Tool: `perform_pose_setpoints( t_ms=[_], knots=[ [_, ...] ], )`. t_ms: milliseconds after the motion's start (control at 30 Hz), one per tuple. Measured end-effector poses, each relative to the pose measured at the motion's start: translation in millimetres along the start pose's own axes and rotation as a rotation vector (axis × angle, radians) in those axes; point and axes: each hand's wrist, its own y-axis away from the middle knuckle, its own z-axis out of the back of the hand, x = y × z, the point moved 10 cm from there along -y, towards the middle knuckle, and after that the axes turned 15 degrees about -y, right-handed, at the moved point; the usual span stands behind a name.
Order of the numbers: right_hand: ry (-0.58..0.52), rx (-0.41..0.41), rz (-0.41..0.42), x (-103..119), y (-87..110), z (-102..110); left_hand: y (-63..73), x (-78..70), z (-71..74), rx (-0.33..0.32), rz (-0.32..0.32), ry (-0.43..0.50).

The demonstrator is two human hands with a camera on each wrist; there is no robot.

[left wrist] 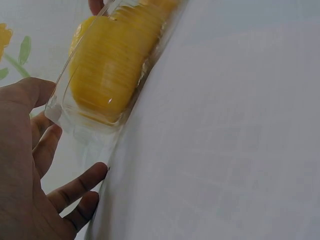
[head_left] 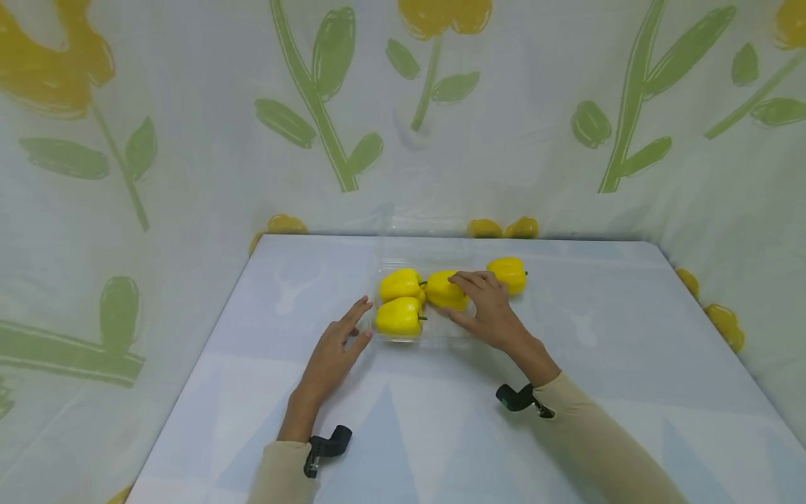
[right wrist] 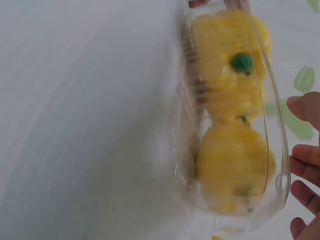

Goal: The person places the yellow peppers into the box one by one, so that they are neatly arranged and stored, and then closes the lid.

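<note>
A clear plastic clamshell box (head_left: 403,340) stands on the table with its lid (head_left: 425,246) raised at the back. Inside lie yellow bell peppers: one at the front left (head_left: 398,317), one behind it (head_left: 399,284) and one at the right (head_left: 441,290). My right hand (head_left: 488,311) hovers over the box's right end with fingers spread, partly covering the right pepper. The right wrist view shows those fingers (right wrist: 306,167) beside the clear wall. At the left end, my left hand (head_left: 334,353) has loosely spread fingers, its thumb (left wrist: 40,91) right at the box corner.
Another yellow bell pepper (head_left: 507,275) lies on the table just past the box's right end, behind my right hand. The white table (head_left: 604,364) ends at the back against a flower-print cloth (head_left: 504,154). Each wrist carries a small black camera.
</note>
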Motion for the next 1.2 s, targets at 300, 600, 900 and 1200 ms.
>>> perform_pose_setpoints(
  t_ms=[300,600,900,1200],
  knots=[
    [0.019,-0.025,-0.073,-23,7.5,19,1.1,-0.1,1.8,0.004,-0.001,0.007],
    [0.055,-0.063,-0.101,-42,11.9,38,1.4,-1.4,1.1,0.004,-0.003,0.001],
    [0.100,-0.097,-0.126,-57,11.9,54,-0.1,-0.9,1.4,-0.009,-0.008,0.001],
    [0.146,-0.101,-0.163,-77,14.7,61,0.7,0.7,0.6,-0.004,-0.007,0.014]
  ],
)
